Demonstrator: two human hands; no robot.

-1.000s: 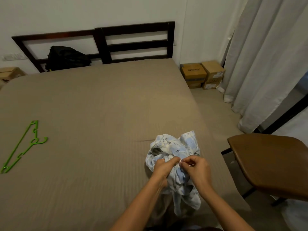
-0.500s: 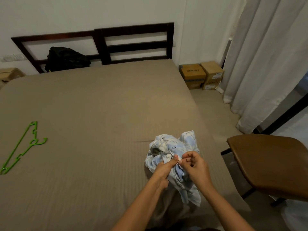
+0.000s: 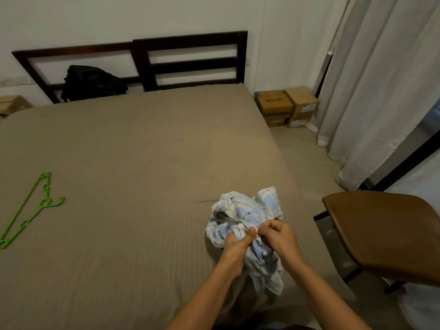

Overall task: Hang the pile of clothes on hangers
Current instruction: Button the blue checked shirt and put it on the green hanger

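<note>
Checked shirt [image 3: 247, 211]: crumpled on bed [image 3: 142, 163], near its right edge. Left grip [image 3: 234, 244]: thumb and fingers pinching a shirt fold. Right grip [image 3: 277, 236]: fingers curled, pinching the same fold, just beside left thumb. Green hanger [image 3: 28, 210]: flat on bed, far left, well apart from shirt. Brown chair [image 3: 385, 234]: beside bed, right.

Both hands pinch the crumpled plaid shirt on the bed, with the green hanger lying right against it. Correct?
No: the head view shows the green hanger far left on the bed, apart from the shirt. The left hand and right hand do pinch it.
</note>
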